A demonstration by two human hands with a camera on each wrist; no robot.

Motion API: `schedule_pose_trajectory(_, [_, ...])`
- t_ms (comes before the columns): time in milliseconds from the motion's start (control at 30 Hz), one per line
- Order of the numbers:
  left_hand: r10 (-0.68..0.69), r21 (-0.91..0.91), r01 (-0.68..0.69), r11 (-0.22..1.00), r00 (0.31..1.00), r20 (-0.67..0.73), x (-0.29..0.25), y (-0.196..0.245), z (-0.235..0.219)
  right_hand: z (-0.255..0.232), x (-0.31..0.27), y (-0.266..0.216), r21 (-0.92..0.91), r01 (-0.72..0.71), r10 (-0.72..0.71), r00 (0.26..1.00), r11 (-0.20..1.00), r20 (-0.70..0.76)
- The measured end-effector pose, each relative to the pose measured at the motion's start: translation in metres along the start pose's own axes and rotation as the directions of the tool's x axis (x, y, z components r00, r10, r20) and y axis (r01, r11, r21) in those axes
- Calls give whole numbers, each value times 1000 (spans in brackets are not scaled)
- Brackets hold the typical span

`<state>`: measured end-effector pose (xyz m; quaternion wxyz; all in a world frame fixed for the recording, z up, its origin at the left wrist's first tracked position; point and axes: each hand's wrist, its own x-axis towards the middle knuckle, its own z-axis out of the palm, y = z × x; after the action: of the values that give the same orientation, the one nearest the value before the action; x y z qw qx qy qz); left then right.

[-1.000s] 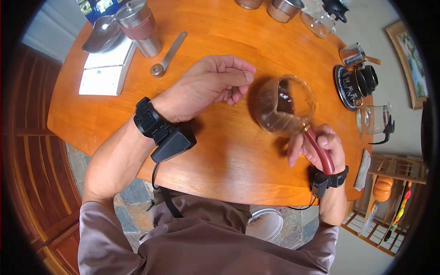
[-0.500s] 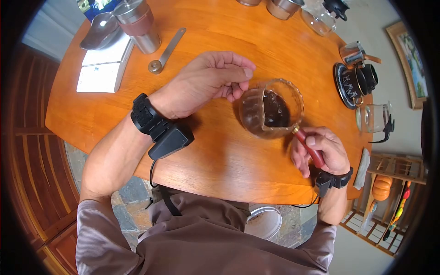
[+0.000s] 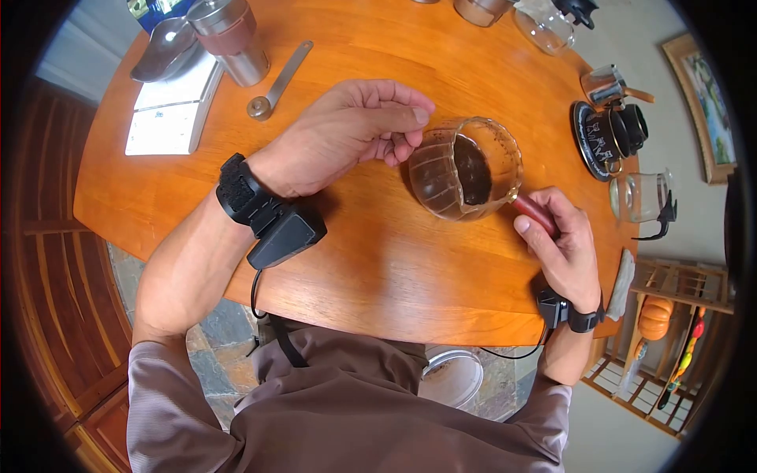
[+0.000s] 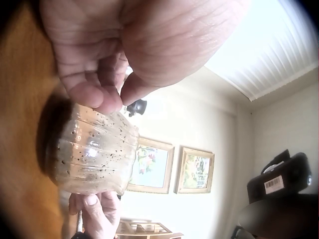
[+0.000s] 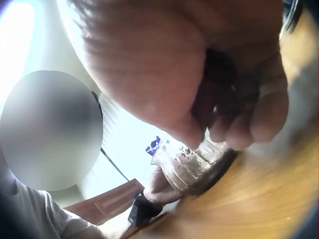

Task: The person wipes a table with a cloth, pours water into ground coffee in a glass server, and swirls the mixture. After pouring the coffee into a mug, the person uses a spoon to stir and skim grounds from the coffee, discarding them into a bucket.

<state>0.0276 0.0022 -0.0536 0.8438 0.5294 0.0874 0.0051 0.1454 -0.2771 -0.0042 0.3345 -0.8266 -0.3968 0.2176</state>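
Observation:
A ribbed glass pot [image 3: 436,180] with a wavy rim holds dark brown contents, and dark specks cling to its wall. My right hand [image 3: 564,246] grips its red-brown side handle [image 3: 535,213], thumb laid along the near side. Just left of the pot is my left hand [image 3: 351,135], its fingers loosely bent with the thumb near the forefinger and nothing seen between them. In the left wrist view its fingertips overlap the speckled glass pot [image 4: 97,149]. The right wrist view shows the glass pot [image 5: 194,167] beyond my right hand's fingers.
At the left stand a white scale [image 3: 162,130], a metal scoop [image 3: 163,51] and a grinder [image 3: 229,39], with a crank handle [image 3: 277,83] beside them. Along the right edge are a black cup [image 3: 605,142], a saucer [image 3: 582,130] and a glass carafe [image 3: 640,197].
The pot has shifted left and turned, its dark contents moving inside. My right hand has closed more fully around the handle. The left hand stays nearly where it was.

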Motion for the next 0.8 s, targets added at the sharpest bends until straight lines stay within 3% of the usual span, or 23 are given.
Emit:
schedule_pose_trajectory(167, [2, 3, -2, 1000, 1000, 13, 1, -1, -2, -4, 3, 1, -126, -58, 56, 998, 990, -16])
schedule_pose_trajectory(233, [6, 9, -6, 1000, 1000, 26, 0, -1, -2, -12, 1, 7, -91, -156, 162, 985, 984, 60])
schedule_pose_trajectory(300, [3, 7, -3, 1000, 1000, 19, 0, 0, -1, -15, -2, 11, -85, -137, 143, 987, 987, 76])
schedule_pose_trajectory(367, [1, 8, -1, 1000, 1000, 13, 0, 0, 0, -18, -2, 11, -18, -191, 190, 958, 982, 216])
schedule_pose_trajectory(567, [14, 30, -14, 999, 1000, -10, -1, 1, 2, -4, 1, 0, -26, -241, 242, 967, 970, 80])
schedule_pose_trajectory(700, [2, 7, -2, 1000, 1000, 1, 1, 0, -1, -15, -7, -1, -132, -180, 200, 967, 975, 156])
schedule_pose_trajectory(800, [14, -1, -14, 1000, 999, 30, 2, -1, -2, -2, -2, -6, -51, -200, 205, 970, 978, 128])
